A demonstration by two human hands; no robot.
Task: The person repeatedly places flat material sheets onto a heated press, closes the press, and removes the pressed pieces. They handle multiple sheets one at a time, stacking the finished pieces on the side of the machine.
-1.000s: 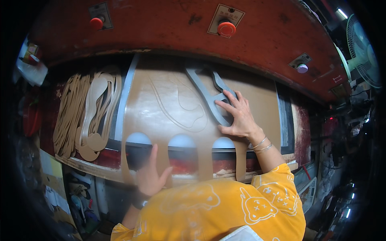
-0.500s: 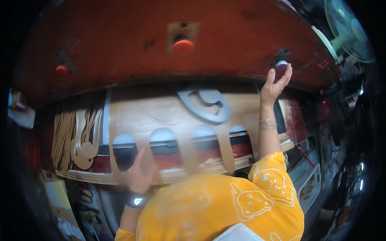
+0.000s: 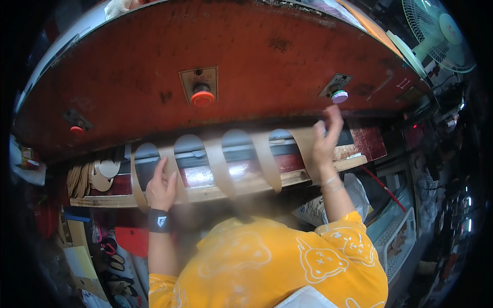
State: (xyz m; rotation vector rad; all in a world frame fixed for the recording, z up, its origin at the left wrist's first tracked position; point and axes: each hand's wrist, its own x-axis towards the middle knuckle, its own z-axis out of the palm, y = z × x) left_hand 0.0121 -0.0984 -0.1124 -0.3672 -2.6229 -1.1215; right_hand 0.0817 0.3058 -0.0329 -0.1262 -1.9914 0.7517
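My left hand (image 3: 161, 191), with a dark wristband, is at the tan sheet (image 3: 218, 159), its fingers stretched up along one of the hanging strips. Whether it touches the strip I cannot tell. My right hand (image 3: 326, 141) is raised over the sheet's right end, fingers apart and slightly blurred, just below a white and green push button (image 3: 339, 96). Nothing shows in either hand. The sheet has a row of rounded cut-outs along its near side, and its far part is hidden under the red machine panel (image 3: 257, 77).
Red buttons sit at the panel's middle (image 3: 202, 97) and left (image 3: 77, 130). Cut tan pieces (image 3: 84, 177) are stacked at the bench's left end. A wooden edge (image 3: 215, 194) runs along the bench front. A white basket (image 3: 398, 246) stands low right; a fan (image 3: 436, 33) is at upper right.
The red panel now covers more of the bench, hiding the grey metal cutting die seen on the sheet before. My right hand has come down off the button. The view has shifted.
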